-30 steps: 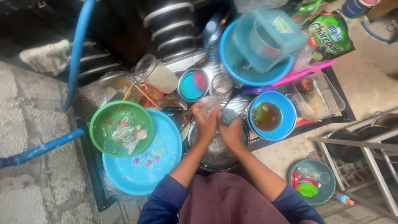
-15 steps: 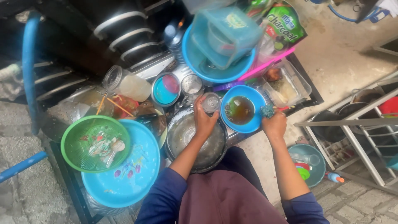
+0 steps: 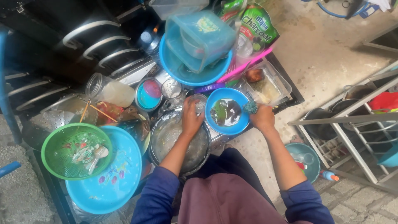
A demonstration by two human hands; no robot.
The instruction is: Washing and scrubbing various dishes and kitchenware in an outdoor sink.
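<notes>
Glass [image 3: 200,103] gripped in left hand [image 3: 191,117] above metal basin [image 3: 179,143]; right hand [image 3: 262,117] clutches scrubber [image 3: 250,107] beside blue bowl [image 3: 215,120].

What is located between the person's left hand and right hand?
In the head view, the small blue bowl of dark liquid lies between the left hand, holding a clear glass, and the right hand.

Little room is left around the metal pan [image 3: 178,145]: it is hemmed in by a big blue plate [image 3: 112,182], a small blue bowl [image 3: 226,124] and jars. Bare concrete floor [image 3: 327,62] is seen on the right
</notes>
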